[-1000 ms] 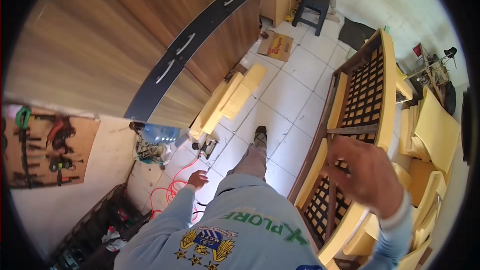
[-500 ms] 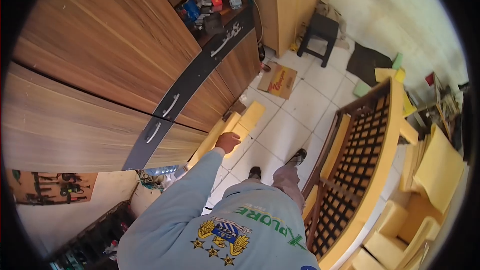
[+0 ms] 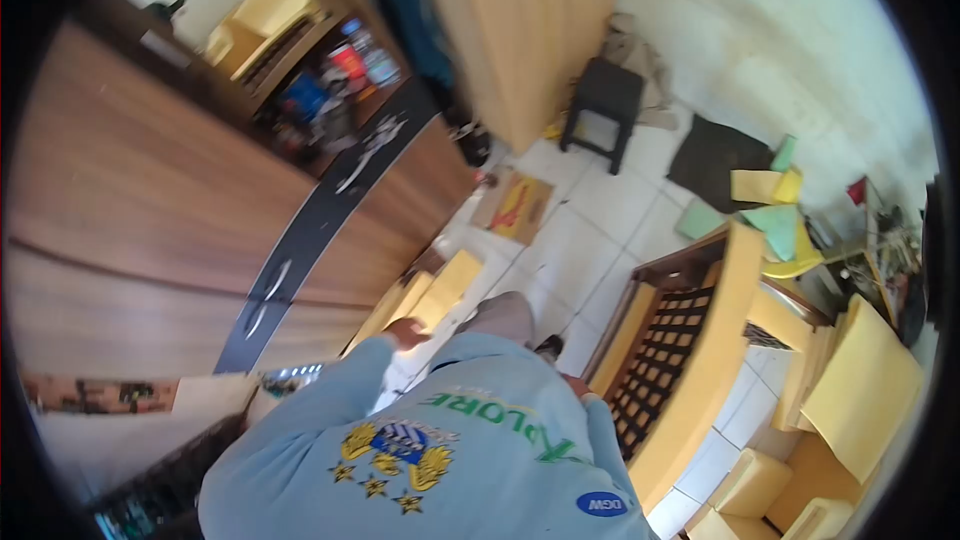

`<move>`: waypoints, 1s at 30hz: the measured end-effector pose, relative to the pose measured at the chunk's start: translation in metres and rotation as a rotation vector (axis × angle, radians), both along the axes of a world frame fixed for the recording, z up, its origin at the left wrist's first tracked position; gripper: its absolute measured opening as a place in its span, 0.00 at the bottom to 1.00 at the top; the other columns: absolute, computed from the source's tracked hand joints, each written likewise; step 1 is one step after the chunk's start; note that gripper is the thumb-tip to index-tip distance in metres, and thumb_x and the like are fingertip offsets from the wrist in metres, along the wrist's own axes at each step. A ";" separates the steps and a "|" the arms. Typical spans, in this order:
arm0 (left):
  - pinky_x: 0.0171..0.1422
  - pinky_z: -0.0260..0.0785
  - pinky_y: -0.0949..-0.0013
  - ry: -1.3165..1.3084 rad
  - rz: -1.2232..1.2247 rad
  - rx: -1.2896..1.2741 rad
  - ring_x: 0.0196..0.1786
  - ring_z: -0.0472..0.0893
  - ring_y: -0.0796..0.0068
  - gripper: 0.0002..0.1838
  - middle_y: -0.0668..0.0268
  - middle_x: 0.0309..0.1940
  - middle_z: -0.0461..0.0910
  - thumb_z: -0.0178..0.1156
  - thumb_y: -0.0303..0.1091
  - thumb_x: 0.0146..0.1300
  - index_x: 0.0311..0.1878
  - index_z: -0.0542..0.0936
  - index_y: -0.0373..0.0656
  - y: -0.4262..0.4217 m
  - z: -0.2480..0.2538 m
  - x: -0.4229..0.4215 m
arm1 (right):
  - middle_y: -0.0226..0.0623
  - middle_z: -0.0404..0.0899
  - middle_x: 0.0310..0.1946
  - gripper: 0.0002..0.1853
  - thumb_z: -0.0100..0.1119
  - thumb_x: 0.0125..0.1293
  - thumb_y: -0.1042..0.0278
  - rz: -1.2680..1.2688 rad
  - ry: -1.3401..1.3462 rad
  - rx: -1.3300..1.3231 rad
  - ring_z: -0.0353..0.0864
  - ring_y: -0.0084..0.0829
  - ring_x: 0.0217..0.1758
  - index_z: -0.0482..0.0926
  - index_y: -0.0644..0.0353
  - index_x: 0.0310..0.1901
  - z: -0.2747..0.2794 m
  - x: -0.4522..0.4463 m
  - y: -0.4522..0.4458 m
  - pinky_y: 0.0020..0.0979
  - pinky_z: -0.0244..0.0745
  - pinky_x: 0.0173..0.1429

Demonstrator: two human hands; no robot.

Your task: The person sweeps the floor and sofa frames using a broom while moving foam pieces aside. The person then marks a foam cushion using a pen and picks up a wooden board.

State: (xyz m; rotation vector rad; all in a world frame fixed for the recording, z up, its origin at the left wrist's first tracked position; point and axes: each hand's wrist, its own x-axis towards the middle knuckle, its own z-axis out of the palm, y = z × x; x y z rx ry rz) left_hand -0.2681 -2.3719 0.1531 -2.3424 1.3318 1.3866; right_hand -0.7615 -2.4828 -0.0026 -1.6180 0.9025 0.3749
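My left hand (image 3: 407, 333) hangs beside the wardrobe, fingers loosely apart and holding nothing that I can see. Close to it, yellow foam-covered pieces (image 3: 445, 285) lean low along the wardrobe's base; whether the hand touches them I cannot tell. My right hand (image 3: 578, 388) shows only in part at my side, near a sofa frame (image 3: 722, 360). Its fingers are hidden by the sweatshirt. The frame has a yellow padded edge and dark woven webbing (image 3: 668, 345) across its opening.
A wooden wardrobe (image 3: 150, 180) with a mirror and cluttered shelf fills the left. Ahead are a flattened cardboard box (image 3: 513, 205), a dark stool (image 3: 605, 105) and a dark mat (image 3: 725, 162). Foam scraps (image 3: 770, 225) and yellow padded seat parts (image 3: 860, 395) crowd the right.
My view has shifted forward and turned, blurring the wardrobe. My left hand has come away from the top of the yellow foam piece. My right hand has come into view, and one leg has stepped forward.
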 end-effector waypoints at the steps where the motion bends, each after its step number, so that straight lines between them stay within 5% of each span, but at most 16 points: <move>1: 0.69 0.63 0.61 -0.131 -0.147 -0.083 0.65 0.73 0.55 0.38 0.55 0.61 0.75 0.56 0.65 0.59 0.64 0.73 0.44 -0.026 0.009 0.001 | 0.53 0.74 0.58 0.30 0.41 0.68 0.40 0.055 0.000 -0.046 0.74 0.50 0.61 0.70 0.46 0.65 0.007 0.004 -0.012 0.40 0.68 0.65; 3: 0.64 0.67 0.58 -0.061 0.039 0.050 0.61 0.75 0.56 0.34 0.49 0.56 0.77 0.52 0.60 0.66 0.63 0.73 0.41 -0.051 0.025 0.003 | 0.52 0.78 0.54 0.27 0.42 0.68 0.43 0.028 0.028 -0.077 0.78 0.48 0.57 0.77 0.50 0.58 0.035 0.004 -0.045 0.41 0.73 0.60; 5: 0.54 0.72 0.57 0.286 0.004 0.154 0.51 0.78 0.68 0.17 0.63 0.44 0.81 0.46 0.45 0.70 0.54 0.78 0.51 -0.042 -0.111 0.079 | 0.51 0.80 0.50 0.22 0.47 0.67 0.50 -0.134 0.131 -0.146 0.79 0.48 0.54 0.79 0.54 0.53 0.010 -0.017 -0.058 0.42 0.73 0.59; 6: 0.54 0.72 0.58 0.220 -0.037 0.155 0.51 0.79 0.67 0.17 0.63 0.45 0.81 0.47 0.45 0.69 0.54 0.78 0.50 -0.079 -0.103 0.069 | 0.50 0.81 0.47 0.19 0.49 0.66 0.54 -0.211 0.186 -0.176 0.80 0.47 0.53 0.80 0.56 0.50 -0.011 -0.026 -0.059 0.43 0.73 0.59; 8: 0.54 0.73 0.58 0.102 -0.065 0.132 0.51 0.79 0.66 0.18 0.62 0.45 0.81 0.49 0.46 0.67 0.52 0.78 0.49 -0.169 -0.098 0.039 | 0.46 0.85 0.38 0.15 0.60 0.56 0.60 0.207 0.249 -0.137 0.84 0.45 0.43 0.83 0.57 0.43 -0.033 -0.053 -0.056 0.42 0.79 0.46; 11: 0.54 0.73 0.59 0.071 -0.141 0.106 0.51 0.80 0.65 0.18 0.62 0.46 0.81 0.52 0.47 0.63 0.50 0.79 0.47 -0.293 -0.115 0.016 | 0.46 0.84 0.33 0.11 0.62 0.51 0.68 -0.397 0.353 0.430 0.85 0.47 0.41 0.83 0.60 0.37 0.156 -0.019 -0.133 0.42 0.79 0.44; 14: 0.53 0.74 0.60 0.038 -0.241 0.092 0.51 0.80 0.63 0.20 0.61 0.46 0.82 0.55 0.48 0.59 0.48 0.80 0.46 -0.391 -0.116 0.031 | 0.48 0.83 0.38 0.13 0.58 0.58 0.65 -0.287 0.326 -0.162 0.84 0.48 0.41 0.82 0.59 0.44 0.197 0.019 -0.218 0.41 0.78 0.47; 17: 0.53 0.74 0.61 -0.111 -0.479 0.127 0.51 0.81 0.62 0.21 0.61 0.47 0.82 0.58 0.48 0.56 0.46 0.81 0.44 -0.483 -0.124 0.073 | 0.42 0.84 0.43 0.13 0.56 0.56 0.72 -0.677 0.002 -0.363 0.83 0.37 0.48 0.82 0.55 0.43 0.259 0.052 -0.299 0.37 0.77 0.51; 19: 0.52 0.75 0.62 -0.332 -0.982 -0.068 0.51 0.81 0.61 0.22 0.60 0.48 0.82 0.61 0.49 0.53 0.45 0.81 0.43 -0.560 -0.129 0.102 | 0.41 0.83 0.48 0.16 0.55 0.58 0.72 -0.885 -0.234 -0.657 0.81 0.35 0.49 0.81 0.55 0.49 0.202 0.082 -0.322 0.35 0.76 0.52; 20: 0.51 0.76 0.60 -0.299 -0.933 -0.605 0.44 0.84 0.57 0.19 0.62 0.37 0.84 0.62 0.49 0.52 0.35 0.83 0.43 -0.603 -0.127 0.099 | 0.40 0.82 0.50 0.18 0.55 0.58 0.72 -0.971 -0.348 -0.814 0.81 0.35 0.49 0.80 0.55 0.52 0.166 0.097 -0.329 0.34 0.75 0.52; 21: 0.51 0.75 0.58 -0.410 -1.284 -0.365 0.44 0.84 0.57 0.15 0.62 0.35 0.84 0.60 0.47 0.55 0.35 0.84 0.45 -0.639 -0.060 0.077 | 0.40 0.82 0.50 0.18 0.55 0.58 0.72 -0.942 -0.339 -0.730 0.81 0.34 0.49 0.80 0.55 0.52 0.156 0.096 -0.341 0.34 0.75 0.52; 22: 0.53 0.75 0.57 -0.552 -1.067 -0.146 0.50 0.82 0.61 0.16 0.62 0.45 0.83 0.55 0.42 0.62 0.47 0.83 0.46 -0.673 0.007 0.032 | 0.40 0.82 0.50 0.18 0.55 0.59 0.71 -0.877 -0.272 -0.588 0.81 0.34 0.49 0.79 0.55 0.52 0.144 0.090 -0.356 0.34 0.75 0.52; 23: 0.55 0.74 0.56 -0.545 -1.326 -0.594 0.53 0.80 0.64 0.17 0.60 0.52 0.80 0.49 0.39 0.67 0.53 0.80 0.46 -0.721 -0.074 0.090 | 0.40 0.82 0.50 0.18 0.55 0.59 0.71 -0.801 -0.182 -0.448 0.81 0.34 0.48 0.79 0.55 0.52 0.137 0.088 -0.372 0.34 0.75 0.51; 24: 0.54 0.74 0.57 -0.391 -1.208 -0.868 0.52 0.81 0.64 0.18 0.57 0.52 0.80 0.45 0.41 0.69 0.52 0.81 0.45 -0.775 -0.048 0.064 | 0.40 0.82 0.50 0.18 0.55 0.59 0.71 -0.729 -0.100 -0.342 0.81 0.34 0.48 0.79 0.55 0.52 0.127 0.083 -0.387 0.34 0.75 0.51; 26: 0.50 0.75 0.58 -0.112 -0.751 -0.705 0.48 0.82 0.62 0.18 0.57 0.46 0.82 0.46 0.43 0.68 0.49 0.82 0.46 -0.789 -0.008 0.023 | 0.40 0.82 0.50 0.18 0.55 0.59 0.70 -0.546 -0.019 -0.235 0.80 0.34 0.48 0.79 0.55 0.53 0.119 0.064 -0.398 0.34 0.75 0.51; 30: 0.50 0.74 0.56 0.382 -0.587 -1.068 0.43 0.83 0.56 0.16 0.56 0.38 0.84 0.55 0.41 0.60 0.44 0.83 0.42 -0.835 0.030 -0.137 | 0.40 0.82 0.50 0.19 0.55 0.60 0.69 -0.507 0.050 -0.103 0.80 0.34 0.48 0.79 0.55 0.53 0.110 0.042 -0.448 0.34 0.75 0.50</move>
